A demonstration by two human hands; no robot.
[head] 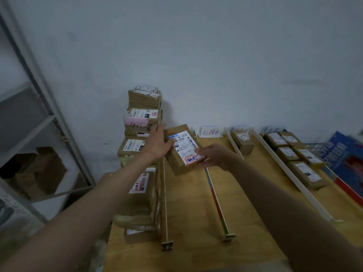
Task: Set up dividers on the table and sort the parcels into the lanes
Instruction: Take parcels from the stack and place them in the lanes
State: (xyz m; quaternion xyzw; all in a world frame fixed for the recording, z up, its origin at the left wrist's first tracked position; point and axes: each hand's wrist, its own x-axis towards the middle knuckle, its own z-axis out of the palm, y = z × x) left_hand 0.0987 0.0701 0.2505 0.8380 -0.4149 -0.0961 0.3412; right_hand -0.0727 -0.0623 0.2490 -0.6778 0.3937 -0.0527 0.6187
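Observation:
A brown cardboard parcel (181,152) with a white label and a red stamp hangs tilted above the table (188,213), over the lane between two dividers. My left hand (160,143) holds its left end, thumb on the label. At the parcel's right corner, my right hand (213,156) grips it from the side. The left divider (164,203) and a striped middle divider (217,203) run toward the wall; two white dividers (233,144) (290,177) lie further right. A tall stack of parcels (141,134) stands left of the left divider.
One parcel (242,142) sits in the third lane and several parcels (294,154) fill the right lane. A handwritten paper sign (211,132) leans on the wall. A blue and red box (345,160) lies at the far right. A metal shelf (39,122) with cartons stands left.

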